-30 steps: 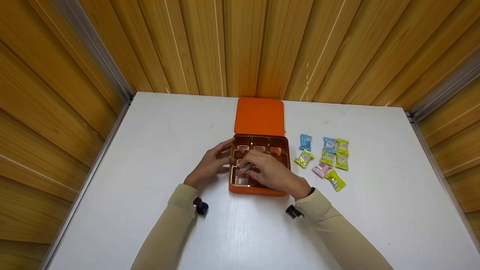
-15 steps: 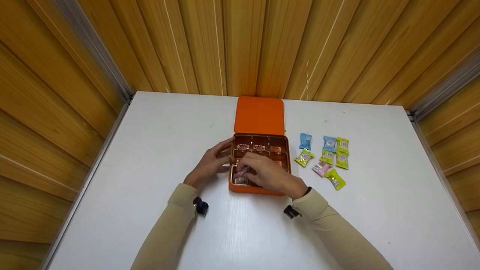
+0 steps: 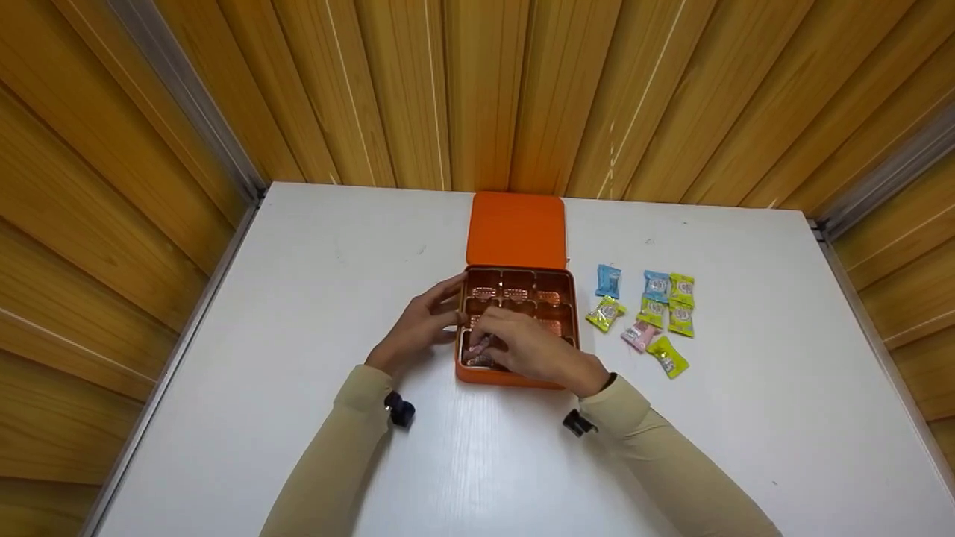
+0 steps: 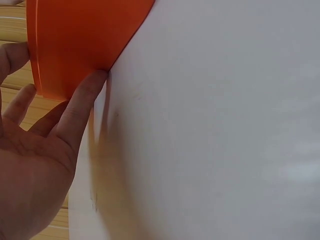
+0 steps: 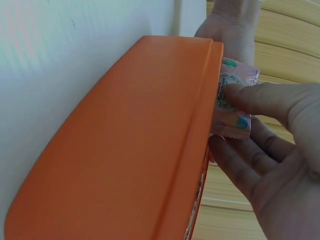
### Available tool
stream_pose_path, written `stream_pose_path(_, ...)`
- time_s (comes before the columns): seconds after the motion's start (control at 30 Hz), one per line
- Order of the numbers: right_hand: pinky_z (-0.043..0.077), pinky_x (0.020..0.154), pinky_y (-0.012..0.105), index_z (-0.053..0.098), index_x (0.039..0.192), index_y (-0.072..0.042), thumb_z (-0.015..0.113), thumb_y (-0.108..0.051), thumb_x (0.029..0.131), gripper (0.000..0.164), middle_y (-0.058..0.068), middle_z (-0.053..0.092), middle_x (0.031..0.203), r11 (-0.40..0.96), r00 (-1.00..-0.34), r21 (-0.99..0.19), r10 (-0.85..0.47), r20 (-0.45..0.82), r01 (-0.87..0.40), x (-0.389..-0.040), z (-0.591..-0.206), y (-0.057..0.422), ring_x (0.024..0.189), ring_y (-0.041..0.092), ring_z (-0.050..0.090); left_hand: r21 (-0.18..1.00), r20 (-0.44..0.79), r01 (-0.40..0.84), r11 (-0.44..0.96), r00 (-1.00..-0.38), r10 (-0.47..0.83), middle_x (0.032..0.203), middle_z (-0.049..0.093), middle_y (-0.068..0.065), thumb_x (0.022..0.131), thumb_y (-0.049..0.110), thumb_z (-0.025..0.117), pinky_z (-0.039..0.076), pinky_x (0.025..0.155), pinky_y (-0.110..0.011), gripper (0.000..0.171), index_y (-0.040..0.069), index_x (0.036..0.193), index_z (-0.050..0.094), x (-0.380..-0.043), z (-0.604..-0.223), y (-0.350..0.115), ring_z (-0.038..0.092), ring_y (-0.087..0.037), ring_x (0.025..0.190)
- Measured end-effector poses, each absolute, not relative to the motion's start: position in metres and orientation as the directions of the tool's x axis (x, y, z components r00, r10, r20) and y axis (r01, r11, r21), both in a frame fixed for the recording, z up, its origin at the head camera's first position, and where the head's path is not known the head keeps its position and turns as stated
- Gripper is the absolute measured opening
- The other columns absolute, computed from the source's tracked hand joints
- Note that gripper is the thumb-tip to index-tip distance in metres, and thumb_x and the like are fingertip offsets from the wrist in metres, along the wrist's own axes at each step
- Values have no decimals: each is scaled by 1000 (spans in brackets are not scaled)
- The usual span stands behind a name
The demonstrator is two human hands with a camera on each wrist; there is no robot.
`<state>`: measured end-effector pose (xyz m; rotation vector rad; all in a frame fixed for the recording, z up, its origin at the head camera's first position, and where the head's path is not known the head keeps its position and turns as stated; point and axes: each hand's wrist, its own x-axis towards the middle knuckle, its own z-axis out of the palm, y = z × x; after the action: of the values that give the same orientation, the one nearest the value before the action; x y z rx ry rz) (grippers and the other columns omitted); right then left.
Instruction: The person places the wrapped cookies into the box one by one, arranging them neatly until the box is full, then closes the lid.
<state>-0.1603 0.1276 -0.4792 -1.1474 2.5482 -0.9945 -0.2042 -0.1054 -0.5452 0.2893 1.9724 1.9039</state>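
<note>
An orange tin (image 3: 515, 377) stands open on the white table, its inside split into several brown compartments. My right hand (image 3: 537, 347) pinches a pink-wrapped candy (image 5: 242, 75) between thumb and fingers. In the head view it is over the front left compartment; in the right wrist view part of the wrapper sits below the tin's rim. My left hand (image 3: 421, 328) rests against the tin's left side, and the left wrist view shows its fingers (image 4: 80, 105) spread and touching the orange wall. The right hand hides several of the middle and front compartments.
The tin's lid (image 3: 516, 230) lies folded back toward the wood-panelled wall (image 3: 492, 89). To the right of the tin lie several wrapped candies: blue ones (image 3: 608, 282), yellow-green ones (image 3: 605, 314) and a pink one (image 3: 639, 336).
My right hand has shifted slightly left and lower with the pink candy, deeper into the front left compartment. The left hand and the loose candies have stayed put.
</note>
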Motion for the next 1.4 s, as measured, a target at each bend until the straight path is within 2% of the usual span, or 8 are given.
stream_pose_path(0.9, 59, 89, 30, 74, 111, -10, 78, 0, 96, 19, 1, 66, 110, 469, -667, -630, -737, 108, -620, -161, -482, 128, 101, 16, 66, 993, -115, -110, 36, -906, 408, 160, 49, -10, 99, 3, 65, 62, 91, -46, 74, 25, 166, 41, -203, -543, -105, 59, -32, 135)
stream_pose_path(1.13, 59, 88, 31, 75, 110, -6, 76, 1, 97, 14, 3, 66, 109, 464, -664, -631, -740, 110, -621, -162, -483, 128, 99, 17, 67, 994, -112, -105, 41, -904, 412, 161, 47, -12, 100, 4, 66, 62, 92, -47, 73, 23, 166, 41, -204, -545, -106, 57, -34, 137)
stream_pose_path(1.4, 60, 87, 36, 75, 111, -4, 77, 2, 96, 16, 8, 67, 109, 441, -652, -635, -746, 133, -634, -162, -483, 128, 98, 21, 67, 992, -128, -117, 51, -904, 407, 161, 48, -6, 100, 5, 67, 62, 92, -47, 73, 28, 165, 42, -204, -544, -106, 57, -30, 137)
